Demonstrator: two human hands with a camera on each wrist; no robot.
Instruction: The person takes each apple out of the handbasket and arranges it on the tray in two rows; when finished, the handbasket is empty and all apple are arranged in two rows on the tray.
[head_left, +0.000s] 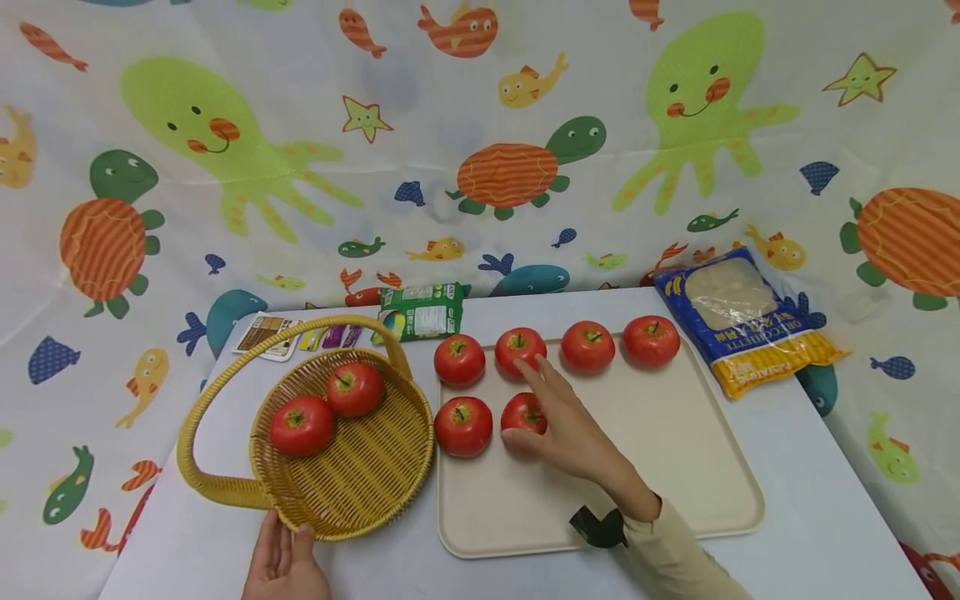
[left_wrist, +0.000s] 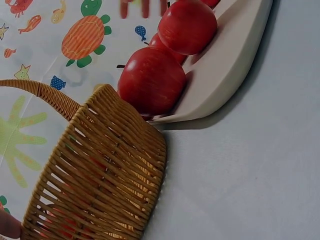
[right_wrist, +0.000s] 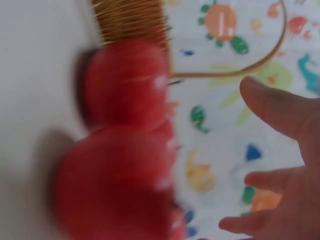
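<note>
sea-creature cloth backs and flanks a white table [head_left: 825, 500].

head view: a beige tray [head_left: 675, 467] carries six red apples, four in the far row, two nearer. the right hand [head_left: 570, 429] lies over the near-row apple [head_left: 522, 412], thumb at its front, fingers stretched past it toward a far-row apple [head_left: 520, 348]; fingers look straight, no closed grip evident. the left hand [head_left: 285, 562] holds the near rim of a wicker basket [head_left: 352, 475] containing two apples. a blue and yellow bag [head_left: 742, 321] and a green packet [head_left: 422, 310] sit at the far edge.

left wrist view: the basket wall [left_wrist: 105, 180] stands just beside the tray edge [left_wrist: 225, 75]; a fingertip shows at the lower left corner, touching the weave. apples sit close to the tray lip.

right wrist view: heavily blurred. right hand fingers [right_wrist: 280, 107] spread wide, nothing held; two apples fill the left.

risk, as judged: round fruit on a shallow-lipped tray may roll if nudged by loose fingers, knocking its neighbour [head_left: 462, 425]. a one-sided hold on the basket rim could let it tip or slide when fruit drops in.
</note>
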